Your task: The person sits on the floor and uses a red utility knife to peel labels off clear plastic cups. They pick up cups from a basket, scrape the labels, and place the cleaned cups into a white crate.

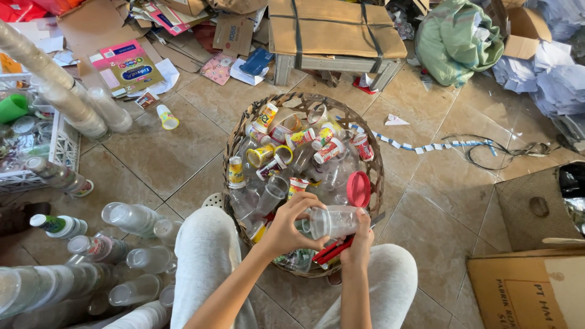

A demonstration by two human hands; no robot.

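Observation:
My left hand (291, 224) and my right hand (359, 242) together hold a clear plastic cup (332, 222) lying sideways over the near rim of a round woven basket (234, 137). The left hand grips the cup's mouth end. Besides the cup's base, the right hand also holds a red-handled tool (333, 250), whose handles stick out below. The basket is filled with several used plastic cups, some clear, some with yellow and red printed labels (262, 155), and a red lid (358, 189). My knees in grey trousers frame the basket's near side.
Stacks of nested clear cups (131, 218) lie on the tiled floor at the left, with a white crate (61, 146) behind them. Flattened cardboard, a low wooden stool (332, 61), a green sack (454, 39) and paper piles line the back. A cardboard box (527, 289) sits at the right.

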